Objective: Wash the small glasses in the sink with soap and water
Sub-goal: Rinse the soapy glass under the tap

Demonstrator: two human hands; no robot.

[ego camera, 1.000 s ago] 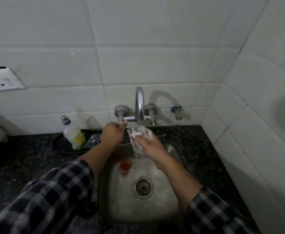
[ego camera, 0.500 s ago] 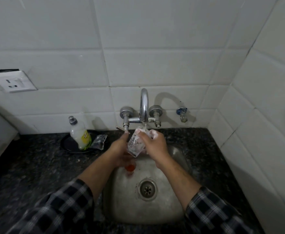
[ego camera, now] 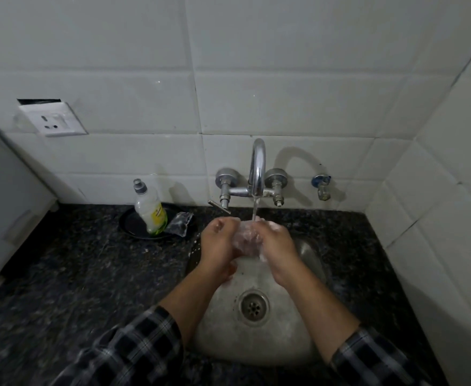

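Rinse step in hand. Small glass [ego camera: 245, 240], foamy, is held at frame centre above the sink [ego camera: 223, 338], right under the water stream [ego camera: 255, 210] from the tap [ego camera: 257, 168]. Left hand [ego camera: 220, 242] is curled round the glass from the left side; right hand [ego camera: 274, 242] is wrapped round it from the right, suds seen on its fingers [ego camera: 269, 225]. Both grips are narrow and closed on the glass. The glass itself is mostly hidden by fingers and foam, so its tilt cannot be told.

Soap bottle [ego camera: 150, 210] is stood upright on a dark plate [ego camera: 128, 225] left of the tap, on the counter [ego camera: 89, 274].

Judged next: the glass is to be turned under the stream until foam is cleared inside and out. A firm hold is needed, as soapy glass is likely slippery. No other glass can be made out here.
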